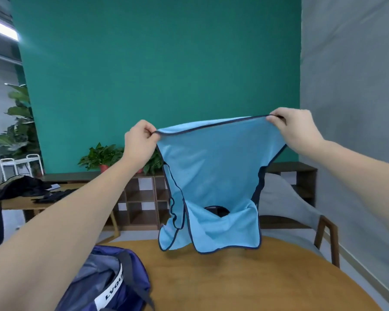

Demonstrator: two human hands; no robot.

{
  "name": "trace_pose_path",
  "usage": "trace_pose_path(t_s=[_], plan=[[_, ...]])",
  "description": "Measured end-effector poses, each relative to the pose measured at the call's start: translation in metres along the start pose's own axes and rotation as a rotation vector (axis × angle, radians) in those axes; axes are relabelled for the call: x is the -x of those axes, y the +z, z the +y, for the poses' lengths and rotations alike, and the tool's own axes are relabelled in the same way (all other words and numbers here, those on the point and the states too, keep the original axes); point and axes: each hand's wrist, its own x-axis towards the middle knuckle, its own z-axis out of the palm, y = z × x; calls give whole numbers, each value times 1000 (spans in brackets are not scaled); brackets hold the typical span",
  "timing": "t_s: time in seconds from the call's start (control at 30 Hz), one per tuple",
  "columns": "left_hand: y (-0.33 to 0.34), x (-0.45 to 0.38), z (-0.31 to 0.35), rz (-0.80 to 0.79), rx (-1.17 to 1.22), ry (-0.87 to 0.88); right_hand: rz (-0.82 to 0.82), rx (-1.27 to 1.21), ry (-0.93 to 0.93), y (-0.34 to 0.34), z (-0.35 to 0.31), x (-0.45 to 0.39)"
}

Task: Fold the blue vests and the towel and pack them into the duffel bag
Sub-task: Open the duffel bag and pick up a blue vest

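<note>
A light blue vest (213, 173) with dark blue trim hangs in the air above the far side of the round wooden table (234, 283). My left hand (139, 140) pinches its upper left edge and my right hand (294, 129) pinches its upper right edge, stretching the hem between them. The shoulder straps and neck opening dangle at the bottom, just above the tabletop. The navy duffel bag (112, 281) sits open at the table's near left, partly behind my left forearm. No towel or other vest is in view.
A grey chair with wooden legs (301, 212) stands behind the table on the right. A low wooden shelf unit (142, 198) with potted plants lines the green wall. A side table with dark clothing (25, 189) is at the left.
</note>
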Motion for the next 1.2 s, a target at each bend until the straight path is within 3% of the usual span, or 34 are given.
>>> trace_pose_path(t_s=[0.23, 0.43, 0.63, 0.97, 1.2], plan=[[-23, 50, 6, -115, -139, 39, -64, -7, 45, -23, -10, 48], [-24, 89, -9, -315, -263, 65, -259, 26, 71, -23, -17, 90], [-5, 105, -33, -441, -278, 35, -404, 44, 142, 1, 2, 117], [44, 140, -104, -514, -219, -46, -465, 26, 259, 74, 34, 168], [65, 242, -180, -826, -376, -78, -882, 112, 236, 116, 55, 301]])
